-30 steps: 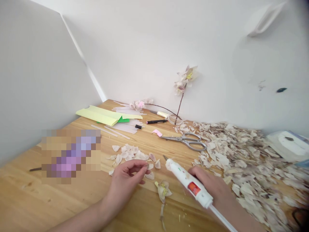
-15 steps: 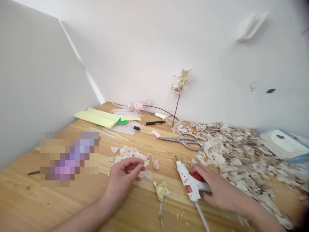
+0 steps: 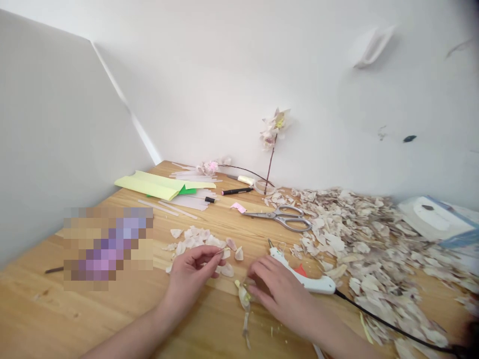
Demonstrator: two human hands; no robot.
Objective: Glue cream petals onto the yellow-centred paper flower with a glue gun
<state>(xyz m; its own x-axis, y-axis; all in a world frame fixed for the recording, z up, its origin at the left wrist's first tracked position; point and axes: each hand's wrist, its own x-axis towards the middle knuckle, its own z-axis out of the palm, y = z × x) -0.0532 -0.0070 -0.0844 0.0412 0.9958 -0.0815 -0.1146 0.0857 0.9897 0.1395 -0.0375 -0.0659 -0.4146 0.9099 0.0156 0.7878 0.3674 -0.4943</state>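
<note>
My left hand [image 3: 198, 274] is closed in a pinch above the loose petals [image 3: 196, 237]; a thin petal [image 3: 221, 251] shows edge-on at its fingertips. My right hand [image 3: 280, 289] is at the small flower [image 3: 244, 295], thumb and fingers apart around its right side. Its fingers cover part of the flower, whose pale strip-like stem trails toward me. Behind the right hand lies a white glue gun [image 3: 316, 284] with an orange-red trigger, untouched by the fingers and partly hidden.
Scissors [image 3: 284, 218] lie beyond the glue gun. A large heap of dried petals [image 3: 348, 229] spreads on the right, crossed by the black cord [image 3: 389, 321]. Glue sticks [image 3: 187, 199], yellow paper [image 3: 149, 184] and a marker [image 3: 237, 191] lie at the back, near a flower branch [image 3: 271, 159].
My right hand has let go of the glue gun, now lying on the table, and moved left to the flower. My left hand keeps its pinch in nearly the same place.
</note>
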